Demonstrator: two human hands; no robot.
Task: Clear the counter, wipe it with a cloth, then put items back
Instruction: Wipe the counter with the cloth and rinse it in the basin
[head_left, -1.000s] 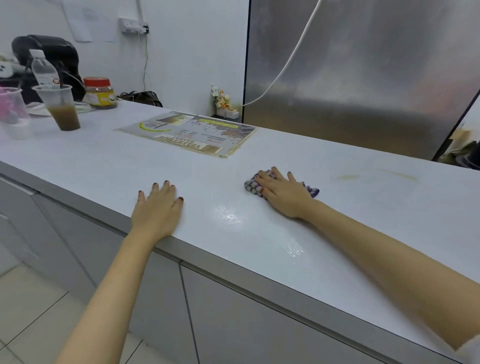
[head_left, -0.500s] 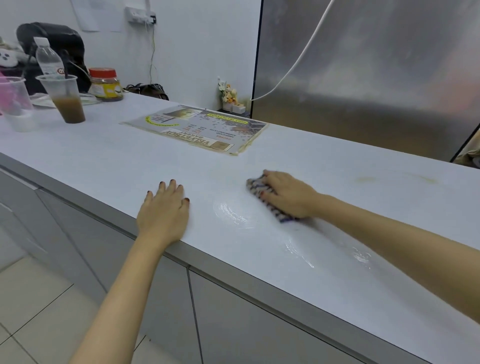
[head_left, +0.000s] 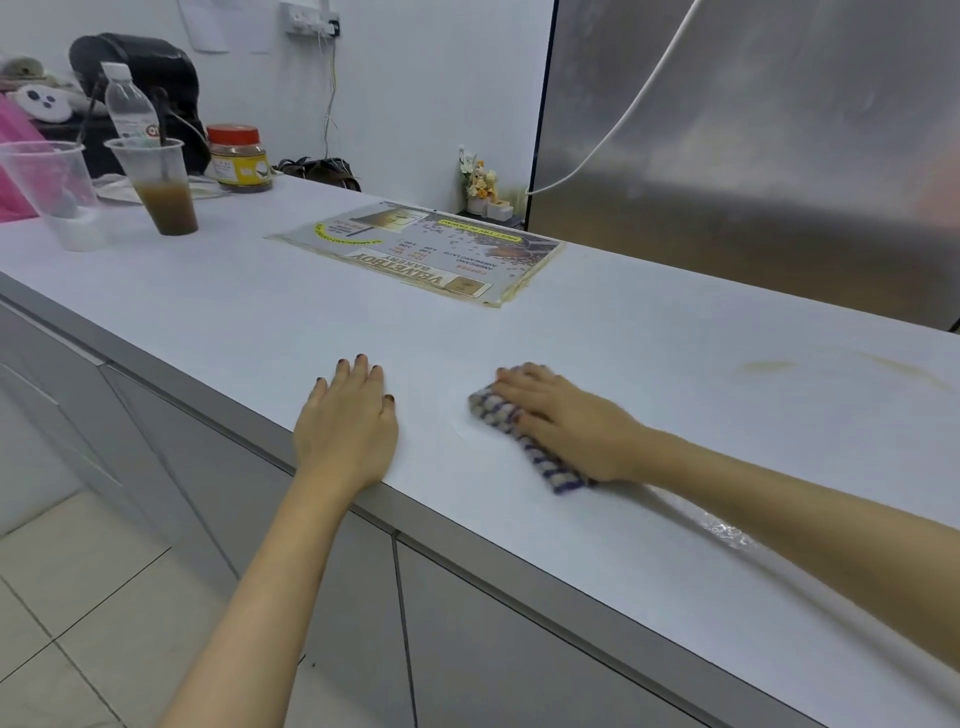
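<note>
The left hand is lying flat and relaxed on the table by its front edge, gripping nothing. Near it, the right hand is pressing the checked cloth onto the surface, fingers stretched over it. A laminated menu is lying farther back.

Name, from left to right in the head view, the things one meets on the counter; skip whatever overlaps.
Clear plastic cup → cup of brown drink → red-lidded jar → left hand → cloth under the right hand → brownish stain. The menu sheet is skipped: it spans both hands.
</note>
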